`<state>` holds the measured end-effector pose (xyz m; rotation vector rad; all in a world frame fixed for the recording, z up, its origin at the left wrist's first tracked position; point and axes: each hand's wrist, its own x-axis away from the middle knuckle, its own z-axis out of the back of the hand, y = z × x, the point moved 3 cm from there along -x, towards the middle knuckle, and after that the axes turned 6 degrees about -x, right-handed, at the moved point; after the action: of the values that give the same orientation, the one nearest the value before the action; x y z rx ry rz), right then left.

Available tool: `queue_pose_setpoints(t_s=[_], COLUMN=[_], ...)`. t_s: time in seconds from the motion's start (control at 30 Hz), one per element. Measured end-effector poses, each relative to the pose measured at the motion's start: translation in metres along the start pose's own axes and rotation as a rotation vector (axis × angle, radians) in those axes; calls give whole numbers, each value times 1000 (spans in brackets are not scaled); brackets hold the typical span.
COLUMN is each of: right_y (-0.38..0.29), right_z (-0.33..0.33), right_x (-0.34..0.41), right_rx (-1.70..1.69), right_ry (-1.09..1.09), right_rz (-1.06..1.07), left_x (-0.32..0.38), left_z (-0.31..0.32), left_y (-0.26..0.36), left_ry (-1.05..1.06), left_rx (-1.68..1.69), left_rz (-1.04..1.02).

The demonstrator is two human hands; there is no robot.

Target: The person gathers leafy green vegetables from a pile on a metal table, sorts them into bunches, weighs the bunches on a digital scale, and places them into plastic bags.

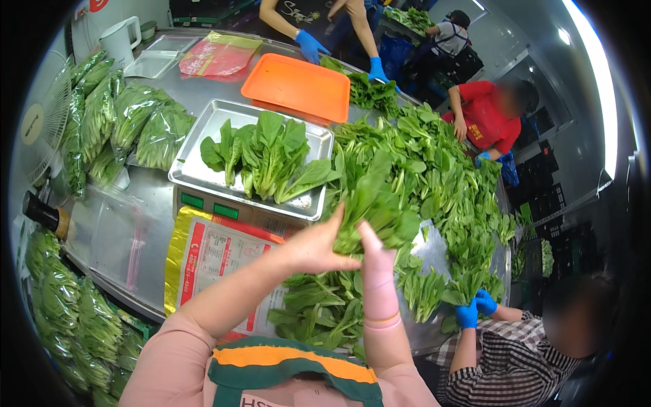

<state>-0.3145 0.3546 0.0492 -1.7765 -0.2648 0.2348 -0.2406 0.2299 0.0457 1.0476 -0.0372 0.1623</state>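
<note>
Between my left hand (318, 244) and my right hand (375, 249) is a bunch of leafy greens (376, 208), slightly blurred. Both hands press on its stem end, just right of a metal tray (196, 168). Several heads of leafy greens (269, 157) lie in that tray, which rests on a digital scale (203, 204). A loose heap of the same greens (432, 163) covers the table to the right, and more greens (320, 310) lie under my forearms.
An orange plastic tray (300, 84) stands behind the metal tray. Bagged greens (137, 122) are stacked at the left, above clear plastic bags (109, 239). A printed packaging bag (218, 264) lies before me. Co-workers' gloved hands (470, 308) handle greens around the table.
</note>
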Motion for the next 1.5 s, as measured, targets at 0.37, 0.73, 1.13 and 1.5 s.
queue_pose_setpoints(t_s=[0.37, 0.73, 1.13, 1.5], right_y=[74, 51, 85, 35], right_z=[-124, -127, -96, 85], right_x=[-107, -81, -68, -43], right_rx=[591, 242, 771, 798], right_ry=[-288, -386, -250, 205], right_rz=[-55, -334, 210, 30], left_x=[-26, -27, -36, 0], left_z=[141, 129, 119, 135], left_y=[-116, -126, -118, -105], left_ry=[549, 637, 671, 1102], left_rx=[-320, -400, -556, -423], left_rz=[316, 207, 165, -71])
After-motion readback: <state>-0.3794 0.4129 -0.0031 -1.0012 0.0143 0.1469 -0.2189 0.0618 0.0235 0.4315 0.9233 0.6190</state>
